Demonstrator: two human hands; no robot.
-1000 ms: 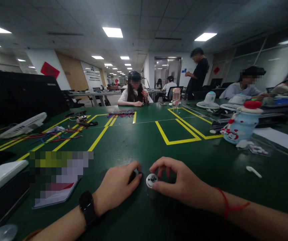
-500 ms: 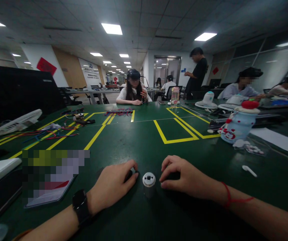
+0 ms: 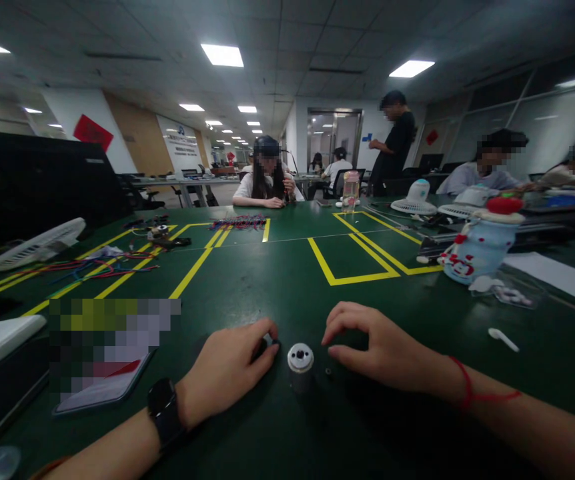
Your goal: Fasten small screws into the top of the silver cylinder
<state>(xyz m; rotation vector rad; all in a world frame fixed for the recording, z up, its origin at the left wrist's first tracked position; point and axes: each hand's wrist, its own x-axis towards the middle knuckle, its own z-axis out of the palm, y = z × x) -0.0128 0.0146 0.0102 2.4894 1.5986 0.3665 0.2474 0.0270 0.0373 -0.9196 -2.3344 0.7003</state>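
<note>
A small upright metal cylinder [image 3: 300, 359] with a silver top, holes in that top and a dark body stands on the green table between my hands. My left hand [image 3: 235, 357], wearing a black watch, rests just left of it with curled fingers. Something small and dark shows between its thumb and forefinger, too little seen to name. To the right, my right hand [image 3: 367, 340] has thumb and fingers apart with nothing between them. A tiny dark ring-like part [image 3: 328, 371] lies on the table between the cylinder and my right thumb.
Left lie a clear-edged sleeve [image 3: 112, 390], loose wires [image 3: 102, 267] and a white fan [image 3: 37, 247]. A blue bottle [image 3: 482, 247], a small bag [image 3: 505, 293] and a white earbud [image 3: 503, 339] are on the right. A person [image 3: 266, 180] sits opposite.
My right hand has opened and moved slightly up and right, away from the cylinder. The tiny part now shows on the table where its fingertips were. My left hand stays nearly still.
</note>
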